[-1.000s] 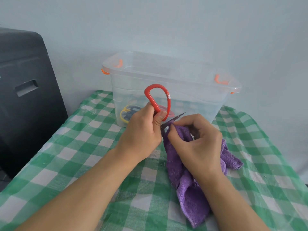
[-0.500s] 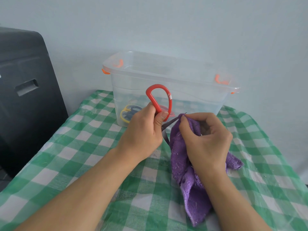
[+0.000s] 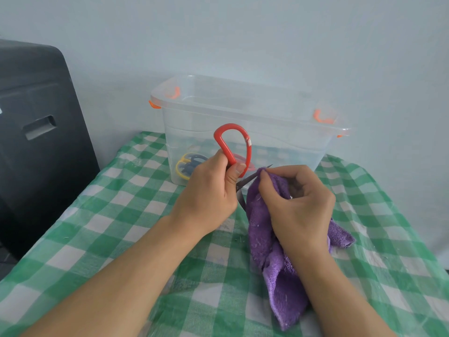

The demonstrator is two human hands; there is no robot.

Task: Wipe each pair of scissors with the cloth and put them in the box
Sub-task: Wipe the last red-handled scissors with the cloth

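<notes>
Green-checked cloth covered the desk where our left hand gripped the red scissors before the box while our right hand pinched the cloth near the blade tip, which could nick our fingers.

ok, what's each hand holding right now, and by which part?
Left hand grips the red-handled scissors at the base of the handle loop. Right hand pinches the purple cloth near its top, around the blade.
</notes>
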